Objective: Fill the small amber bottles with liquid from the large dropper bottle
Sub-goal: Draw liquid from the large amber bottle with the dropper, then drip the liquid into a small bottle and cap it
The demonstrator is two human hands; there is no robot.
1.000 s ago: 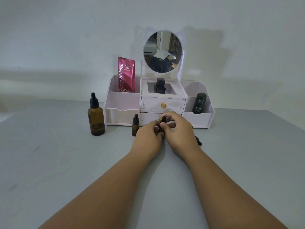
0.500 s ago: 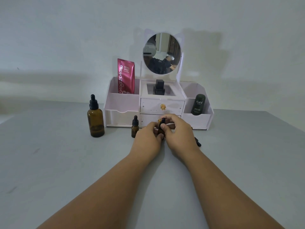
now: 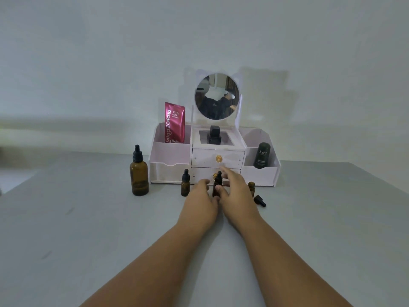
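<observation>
A large amber dropper bottle [image 3: 139, 173] stands capped at the left of the grey table. One small amber bottle [image 3: 185, 183] with a black dropper cap stands left of my hands. Between my hands stands a second capped small bottle [image 3: 218, 181]; my left hand [image 3: 200, 196] holds its lower body. My right hand [image 3: 235, 191] is beside it with fingers stretched forward, off the cap. A third small bottle [image 3: 251, 187] stands uncapped just right of my right hand, its dropper cap [image 3: 260, 200] lying on the table.
A white organiser [image 3: 170, 167] with a round mirror [image 3: 217, 96] and two drawers stands right behind the bottles. It holds a pink sachet [image 3: 174, 122], a black bottle [image 3: 214, 136] and a dark green container [image 3: 262, 155]. Grey table [image 3: 88, 218] spreads around.
My right hand has let go of the dropper cap on the middle small bottle and its fingers have spread out forward. My left hand stays on the bottle.
</observation>
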